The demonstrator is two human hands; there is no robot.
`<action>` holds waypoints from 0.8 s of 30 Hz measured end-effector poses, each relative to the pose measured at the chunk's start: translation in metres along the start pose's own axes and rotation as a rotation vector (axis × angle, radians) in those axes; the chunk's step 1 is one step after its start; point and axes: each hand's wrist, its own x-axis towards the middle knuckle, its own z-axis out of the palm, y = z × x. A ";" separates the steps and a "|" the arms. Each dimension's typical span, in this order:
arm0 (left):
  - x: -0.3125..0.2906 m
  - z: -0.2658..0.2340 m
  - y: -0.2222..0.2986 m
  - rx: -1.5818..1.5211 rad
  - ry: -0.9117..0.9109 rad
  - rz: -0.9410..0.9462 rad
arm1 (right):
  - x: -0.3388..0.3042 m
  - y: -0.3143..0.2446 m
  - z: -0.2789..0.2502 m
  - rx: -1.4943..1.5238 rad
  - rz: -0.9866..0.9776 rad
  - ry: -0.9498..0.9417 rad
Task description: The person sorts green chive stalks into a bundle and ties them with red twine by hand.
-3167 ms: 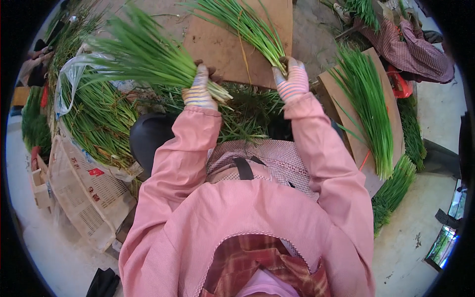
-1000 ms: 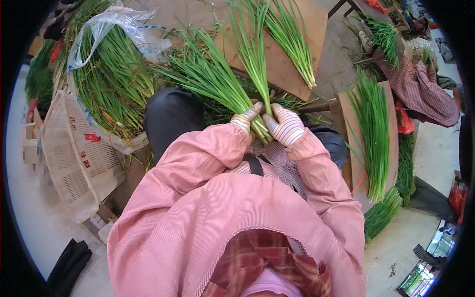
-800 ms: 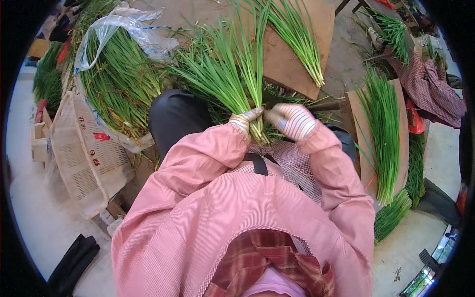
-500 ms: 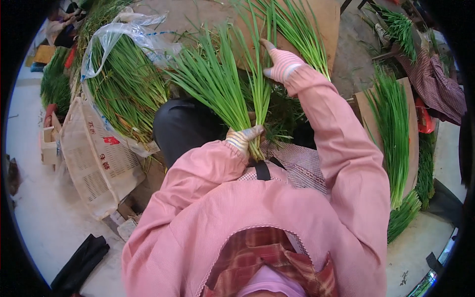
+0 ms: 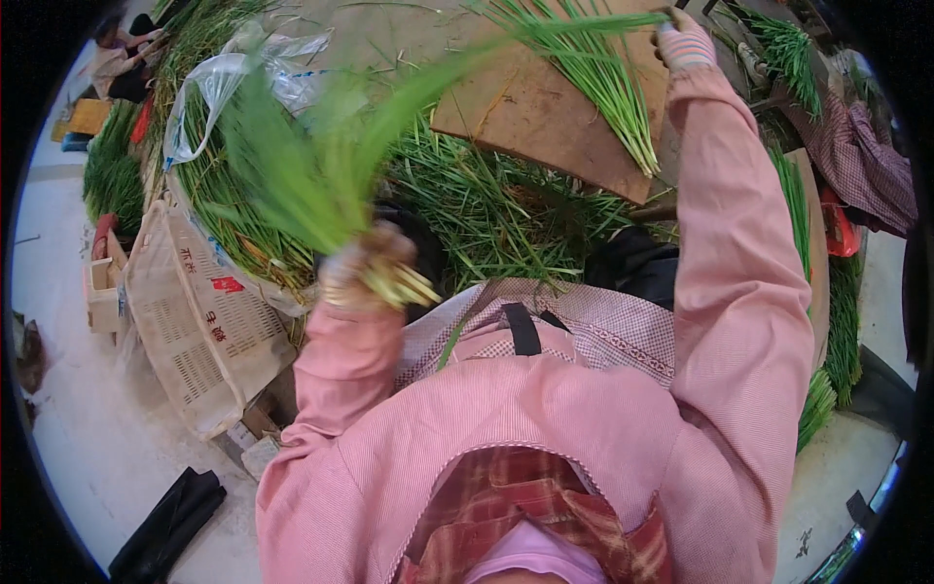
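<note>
My left hand (image 5: pixel 362 271), in a striped glove and smeared by motion, is closed round the pale stem ends of a bunch of garlic chives (image 5: pixel 302 185). Its green leaves fan upward and are blurred. At the upper right, my right hand (image 5: pixel 685 45), also gloved, pinches the tips of some long chive leaves (image 5: pixel 593 25). These stretch leftward in a blurred arc toward the left-hand bunch. Under them, more chives (image 5: pixel 608 92) lie on a brown board (image 5: pixel 506 112), stems toward me.
Loose chive leaves (image 5: pixel 486 209) are heaped between my knees. Left of me, a big chive pile (image 5: pixel 219 127) lies partly in clear plastic (image 5: pixel 209 83), beside a pale plastic crate (image 5: pixel 209 321). More chives (image 5: pixel 844 321) lie at right. Another person (image 5: pixel 122 58) sits far left.
My left hand has swung left with the bunch. My right hand has moved up and right, drawing leaf tips out sideways. More of the board and the loose leaf heap shows.
</note>
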 end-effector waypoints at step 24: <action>0.113 0.055 -0.098 -0.021 -0.038 -0.170 | -0.185 -0.002 -0.034 -0.088 -0.062 -0.335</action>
